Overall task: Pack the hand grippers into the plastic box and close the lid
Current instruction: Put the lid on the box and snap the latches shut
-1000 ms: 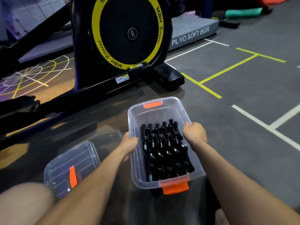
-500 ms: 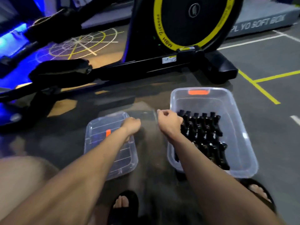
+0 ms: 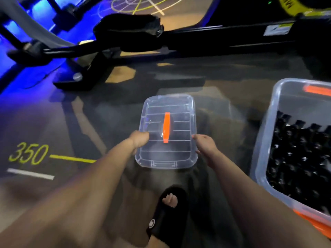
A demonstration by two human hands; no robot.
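The clear plastic lid [image 3: 168,154] with an orange handle lies in the middle of the view, over the dark floor. My left hand [image 3: 138,140] grips its left edge, thumb on top. At the lid's right edge my right hand [image 3: 205,144] holds it with curled fingers. The clear plastic box [image 3: 265,140] stands open at the right, filled with several black hand grippers [image 3: 300,154] in rows. An orange latch shows at the box's far end.
A black exercise machine frame [image 3: 197,40] with a pedal crosses the floor behind the lid. My foot in a black sandal [image 3: 166,215] is just below the lid. Yellow "350" floor marking [image 3: 28,154] lies at the left.
Both hands left the box and moved left to the lid. They now hold it by its two long edges. The view has swung left, putting the box at the right edge.
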